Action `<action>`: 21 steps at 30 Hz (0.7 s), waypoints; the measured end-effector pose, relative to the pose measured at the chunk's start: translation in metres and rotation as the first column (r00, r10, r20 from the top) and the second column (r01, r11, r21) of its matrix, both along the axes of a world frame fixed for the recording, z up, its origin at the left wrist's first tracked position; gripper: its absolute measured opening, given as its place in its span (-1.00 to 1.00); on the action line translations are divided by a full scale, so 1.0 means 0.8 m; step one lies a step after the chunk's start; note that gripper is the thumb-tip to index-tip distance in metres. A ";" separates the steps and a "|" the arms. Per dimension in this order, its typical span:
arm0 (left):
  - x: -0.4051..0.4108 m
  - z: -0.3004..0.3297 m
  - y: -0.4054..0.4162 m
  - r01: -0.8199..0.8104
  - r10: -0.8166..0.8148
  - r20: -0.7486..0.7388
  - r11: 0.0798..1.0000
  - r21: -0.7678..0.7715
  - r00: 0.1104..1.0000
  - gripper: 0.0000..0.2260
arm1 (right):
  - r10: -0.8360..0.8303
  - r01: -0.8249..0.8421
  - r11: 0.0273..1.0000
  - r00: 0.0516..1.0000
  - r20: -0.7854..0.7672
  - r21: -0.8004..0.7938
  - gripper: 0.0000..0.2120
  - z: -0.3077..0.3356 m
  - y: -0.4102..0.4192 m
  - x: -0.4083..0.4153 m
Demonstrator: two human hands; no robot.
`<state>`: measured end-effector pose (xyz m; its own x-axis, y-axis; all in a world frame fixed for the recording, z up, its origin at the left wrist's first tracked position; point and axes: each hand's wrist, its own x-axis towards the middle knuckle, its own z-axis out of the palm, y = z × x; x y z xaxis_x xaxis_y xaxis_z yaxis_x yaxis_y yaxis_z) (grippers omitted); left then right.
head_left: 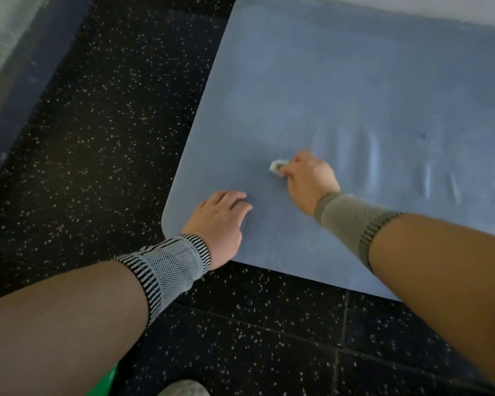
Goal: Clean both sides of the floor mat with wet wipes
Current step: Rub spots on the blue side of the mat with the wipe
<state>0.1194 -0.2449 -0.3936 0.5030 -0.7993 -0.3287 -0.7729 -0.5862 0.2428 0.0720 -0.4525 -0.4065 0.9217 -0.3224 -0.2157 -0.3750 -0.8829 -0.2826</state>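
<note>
Right hand (309, 178) pinched wadded wipe (277, 166) on blue mat (340, 90), frame centre. Left hand (222, 217) flat, empty, pinning corner. Top side underway; underside apparently untouched.

Black speckled rubber floor (97, 138), green object (105, 381) and grey shoe (183, 388) at bottom edge.

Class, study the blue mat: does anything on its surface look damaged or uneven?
Yes. The floor mat has raised wrinkles just right of the right hand holding the wet wipe, and a small dark mark farther right. The left hand presses the corner flat.
</note>
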 end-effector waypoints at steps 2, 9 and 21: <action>0.002 -0.001 0.000 0.002 -0.002 0.002 1.000 0.005 1.000 -0.56 | 0.235 -0.232 0.969 0.972 -0.027 0.086 -0.71 0.009 0.033 -0.046; -0.002 -0.001 -0.005 0.030 -0.031 0.018 0.999 0.017 0.999 -0.56 | 0.195 -0.202 0.977 0.976 0.102 0.065 -0.76 0.022 -0.003 -0.047; -0.012 0.005 -0.013 0.092 -0.092 0.001 0.996 0.001 0.996 -0.54 | 0.345 -0.342 0.931 0.939 -0.001 0.125 -0.70 0.015 0.021 -0.115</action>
<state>0.1102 -0.2556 -0.3897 0.4282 -0.8416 -0.3291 -0.8237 -0.5133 0.2409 -0.0198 -0.4357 -0.3941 0.9659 0.0426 -0.2553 -0.0627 -0.9184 -0.3907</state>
